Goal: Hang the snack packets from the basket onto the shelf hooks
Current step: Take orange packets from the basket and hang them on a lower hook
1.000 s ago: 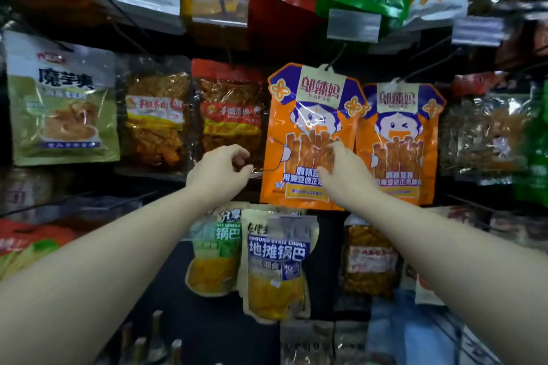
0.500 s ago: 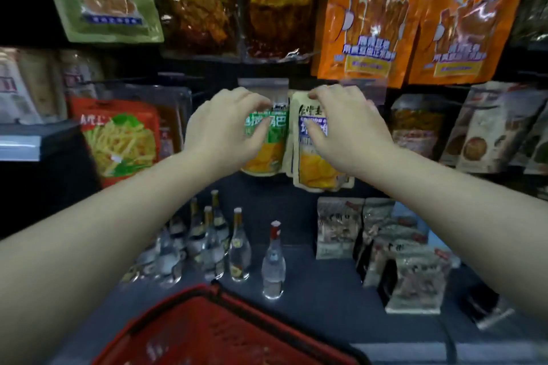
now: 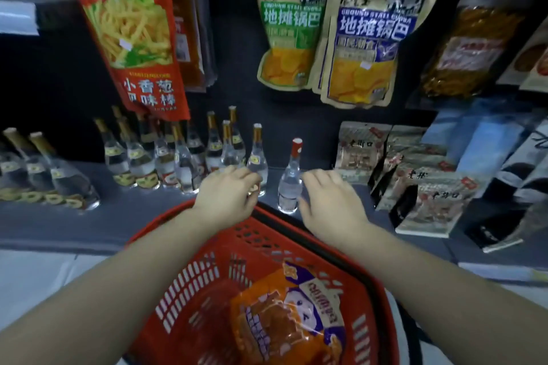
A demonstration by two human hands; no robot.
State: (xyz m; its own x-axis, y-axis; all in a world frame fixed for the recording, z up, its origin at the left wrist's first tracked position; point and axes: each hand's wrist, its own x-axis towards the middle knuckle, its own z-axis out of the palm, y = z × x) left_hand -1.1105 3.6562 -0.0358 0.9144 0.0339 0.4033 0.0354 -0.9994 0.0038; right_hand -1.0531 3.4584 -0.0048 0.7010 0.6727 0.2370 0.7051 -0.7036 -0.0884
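Both hands lowered from hanging packets to basket's far rim. Left hand (image 3: 228, 192), right hand (image 3: 327, 201): fingers loosely apart, empty. Basket (image 3: 189, 278): one orange packet (image 3: 284, 314) inside, near corner. Packet judged light, soft, crinkly, slippery; grasp by top header.

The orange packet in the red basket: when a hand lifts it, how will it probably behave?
The orange packet will probably bend and sag, since its glossy film already looks creased. It seems light for its size, like a thin pouch of snack sticks. The shiny surface may slip, so a pinch near one edge looks safer. Both the left hand and the right hand are empty above the basket.
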